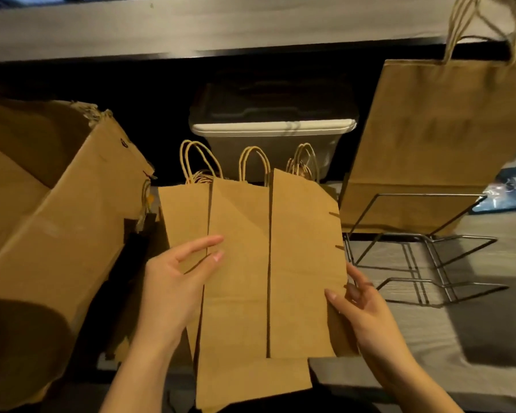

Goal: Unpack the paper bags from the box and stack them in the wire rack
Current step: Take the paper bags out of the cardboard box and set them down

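Note:
A fanned bundle of flat brown paper bags [245, 263] with twisted handles sits in front of me, held between both hands. My left hand [176, 281] grips the bundle's left edge, thumb on top of the paper. My right hand [361, 305] pinches the right edge, fingers curled round it. The open cardboard box [51, 222] lies tilted at the left, a few bag handles showing at its corner. The wire rack [423, 263] stands on the wooden counter at the right, holding nothing.
A large brown paper bag [435, 135] hangs or stands behind the rack at the right. A grey plastic bin [271, 138] sits on the dark lower shelf at the back. A shelf edge [191, 31] runs overhead. Blue plastic wrap [507, 186] lies at the far right.

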Motion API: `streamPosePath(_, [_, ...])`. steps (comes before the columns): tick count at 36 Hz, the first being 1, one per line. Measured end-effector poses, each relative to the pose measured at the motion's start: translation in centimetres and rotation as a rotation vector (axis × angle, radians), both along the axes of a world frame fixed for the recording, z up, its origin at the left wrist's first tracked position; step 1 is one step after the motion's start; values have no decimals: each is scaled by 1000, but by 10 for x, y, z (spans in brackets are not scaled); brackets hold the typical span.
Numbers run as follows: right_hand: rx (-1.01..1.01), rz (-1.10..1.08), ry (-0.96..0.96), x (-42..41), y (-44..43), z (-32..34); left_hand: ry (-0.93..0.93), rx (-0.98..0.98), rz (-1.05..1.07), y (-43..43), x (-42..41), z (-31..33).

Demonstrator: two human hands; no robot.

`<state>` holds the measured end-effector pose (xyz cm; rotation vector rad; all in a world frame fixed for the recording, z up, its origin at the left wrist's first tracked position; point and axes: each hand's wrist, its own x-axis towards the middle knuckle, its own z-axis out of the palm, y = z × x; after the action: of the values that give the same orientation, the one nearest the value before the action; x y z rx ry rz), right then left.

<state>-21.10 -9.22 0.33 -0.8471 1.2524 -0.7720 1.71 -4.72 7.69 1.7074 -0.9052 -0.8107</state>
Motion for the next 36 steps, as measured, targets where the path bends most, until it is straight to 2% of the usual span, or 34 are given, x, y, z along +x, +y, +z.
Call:
streamPosePath(5, [-35,-2,38,4,-6,0,-65,-1,84,6,14,6])
streamPosePath(9, [-68,-4,167,8,-3,-3,-128,-34,65,5,27,16])
streamPosePath(15, [-88,-5,279,12,1,-3,-37,-75,15,-12,36,26])
streamPosePath(19, [-186,8,412,20,7,7,-61,-52,-101,-27,24,9])
streamPosePath(22, [-245,31,490,26,15,18,35,0,-155,-33,12,-9])
streamPosePath(24, [-203,25,397,31,23,26,101,48,-186,-34,3,-18])
streamPosePath(29, [54,-71,46,36,45,32,167,202,-232,-28,-10,-31])
streamPosePath(36, [178,-59,61,49,64,24,284,385,-329,-21,4,-41])
